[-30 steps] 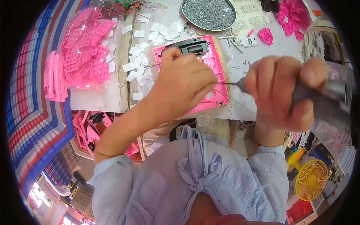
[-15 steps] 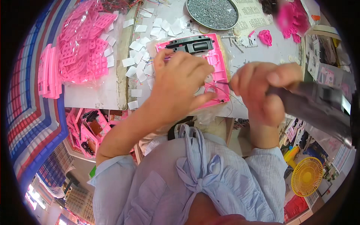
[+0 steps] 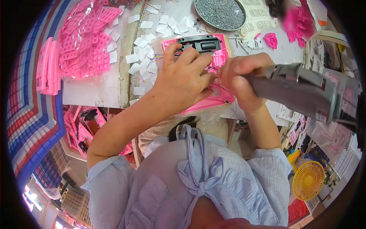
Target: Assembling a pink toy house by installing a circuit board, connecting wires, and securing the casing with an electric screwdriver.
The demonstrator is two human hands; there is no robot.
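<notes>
since a second ago, my right grip (image 3: 244, 76) had come inward toward my left grip (image 3: 185, 76), carrying the grey power tool (image 3: 291, 91) from beyond the pink casing (image 3: 224, 53) to its right edge. my right fingers were wrapped firmly round the tool's front end, its body slanting back to the right; probably i held it that far forward to steer the tip, which my own knuckles hid.

my left grip was half open, fingers spread over the casing's left and middle, apparently to keep it from sliding; i could not tell whether the fingertips pinched anything. the casing lay on the table (image 3: 101, 91), beneath my left grip and just left of my right one. its black module (image 3: 207, 45) sat right ahead of my left fingers.

white squares (image 3: 143, 57) lay scattered left of that grip. ahead of both grips stood a round dish (image 3: 228, 29) of small metal screws (image 3: 220, 13), seemingly placed there for an easy reach. thin wires (image 3: 157, 57) ran out leftward beside my left forefinger.
</notes>
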